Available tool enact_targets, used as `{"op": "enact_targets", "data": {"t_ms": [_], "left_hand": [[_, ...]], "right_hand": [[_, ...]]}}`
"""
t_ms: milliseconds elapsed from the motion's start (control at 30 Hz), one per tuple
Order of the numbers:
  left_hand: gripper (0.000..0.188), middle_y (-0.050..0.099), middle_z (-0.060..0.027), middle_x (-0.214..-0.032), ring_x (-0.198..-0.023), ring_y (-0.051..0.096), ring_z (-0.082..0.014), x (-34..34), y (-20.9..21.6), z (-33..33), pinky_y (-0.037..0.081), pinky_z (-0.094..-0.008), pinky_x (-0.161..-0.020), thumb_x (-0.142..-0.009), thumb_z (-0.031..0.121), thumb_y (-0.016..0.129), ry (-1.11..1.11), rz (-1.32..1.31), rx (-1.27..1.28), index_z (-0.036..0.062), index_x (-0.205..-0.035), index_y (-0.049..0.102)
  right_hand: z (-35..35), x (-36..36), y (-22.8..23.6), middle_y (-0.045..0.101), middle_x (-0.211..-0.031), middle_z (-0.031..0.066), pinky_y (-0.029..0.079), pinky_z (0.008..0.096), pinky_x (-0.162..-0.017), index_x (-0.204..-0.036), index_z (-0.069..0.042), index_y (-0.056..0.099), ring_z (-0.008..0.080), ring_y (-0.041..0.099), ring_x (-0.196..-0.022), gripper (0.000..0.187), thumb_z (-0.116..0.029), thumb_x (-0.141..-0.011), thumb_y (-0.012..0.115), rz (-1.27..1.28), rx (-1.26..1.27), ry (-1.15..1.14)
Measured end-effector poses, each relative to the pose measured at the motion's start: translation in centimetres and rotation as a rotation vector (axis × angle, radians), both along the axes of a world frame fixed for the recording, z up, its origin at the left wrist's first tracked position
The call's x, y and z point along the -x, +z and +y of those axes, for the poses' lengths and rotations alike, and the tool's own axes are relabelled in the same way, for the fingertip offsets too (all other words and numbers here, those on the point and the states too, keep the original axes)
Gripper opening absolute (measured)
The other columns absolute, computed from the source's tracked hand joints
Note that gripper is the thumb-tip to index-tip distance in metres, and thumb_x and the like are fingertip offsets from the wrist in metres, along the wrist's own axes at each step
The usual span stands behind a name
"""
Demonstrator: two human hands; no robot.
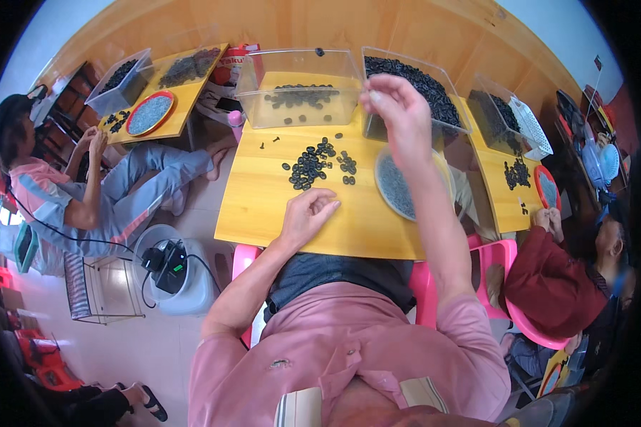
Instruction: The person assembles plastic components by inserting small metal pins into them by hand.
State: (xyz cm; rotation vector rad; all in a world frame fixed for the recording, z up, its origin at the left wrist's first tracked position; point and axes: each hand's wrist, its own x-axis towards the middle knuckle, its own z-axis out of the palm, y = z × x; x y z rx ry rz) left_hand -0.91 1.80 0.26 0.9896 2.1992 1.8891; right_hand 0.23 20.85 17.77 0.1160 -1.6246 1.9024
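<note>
My left hand [308, 215] rests at the near part of the yellow table [256, 206], fingers loosely bent, thumb a little apart, and no object visible in it. Just beyond it lies a pile of small round black parts [308, 165], with a smaller group [347, 164] to its right. My right hand [404, 117] is raised in front of a clear bin full of black parts [424, 92], its fingers curved and nothing visible in them. A single black piece [320, 52] shows at the far rim of another clear bin [253, 92]; whether it touches the rim I cannot tell.
Under my right forearm stands a round dish of small grey pieces [393, 186]. Two small black screws [269, 142] lie left of the pile. Co-workers sit at tables on the left [185, 92] and right [488, 160]. A tub with a black device [169, 267] stands on the left floor.
</note>
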Motion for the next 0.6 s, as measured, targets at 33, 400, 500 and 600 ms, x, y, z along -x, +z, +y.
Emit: {"op": "enact_targets", "data": {"t_ms": [33, 400, 500, 600], "left_hand": [[0.023, 0.067, -0.0056, -0.077, -0.064, 0.059, -0.0102, -0.2, 1.0, -0.3, 0.048, -0.0248, -0.061, -0.082, 0.016, 0.079, 0.004, 0.003, 0.000, 0.0011, -0.097, 0.070], [0.025, 0.063, -0.0127, -0.073, -0.064, 0.063, -0.0224, -6.6, 22.6, -4.9, 0.050, -0.0282, -0.060, -0.081, 0.016, 0.075, -0.310, 0.659, -1.102, -0.0032, -0.091, 0.061], [0.024, 0.049, -0.0040, -0.069, -0.059, 0.055, -0.0174, -8.8, 24.7, -6.4, 0.040, -0.0265, -0.052, -0.094, 0.030, 0.063, -0.255, 0.820, -0.721, 0.0117, -0.085, 0.051], [0.017, 0.062, -0.0101, -0.083, -0.067, 0.064, -0.0221, -7.9, 24.8, -6.5, 0.052, -0.0384, -0.059, -0.093, 0.030, 0.064, -0.665, 0.968, -0.656, 0.0132, -0.095, 0.059]], "right_hand": [[-0.6, -1.3, -0.1, 0.066, -0.103, 0.0082, 0.050, 0.0256, -0.084, -0.100, 0.003, 0.064, 0.0141, 0.064, -0.090, 0.017, -0.003, -0.085, 0.069, 0.003, 0.000, 0.004], [-3.8, -17.2, 3.6, 0.070, -0.090, 0.0141, 0.055, 0.0315, -0.062, -0.093, -0.001, 0.070, 0.0225, 0.069, -0.073, 0.014, -0.003, -0.079, 0.071, 0.542, -0.766, 0.196], [-5.8, -17.8, 4.3, 0.071, -0.084, 0.0126, 0.052, 0.0279, -0.057, -0.088, -0.003, 0.070, 0.0191, 0.068, -0.066, 0.007, -0.008, -0.083, 0.071, 0.665, -0.703, 0.219], [-6.1, -17.5, 4.5, 0.071, -0.077, 0.0096, 0.049, 0.0233, -0.051, -0.080, -0.007, 0.070, 0.0147, 0.066, -0.059, 0.006, -0.010, -0.085, 0.071, 0.702, -0.668, 0.259]]}}
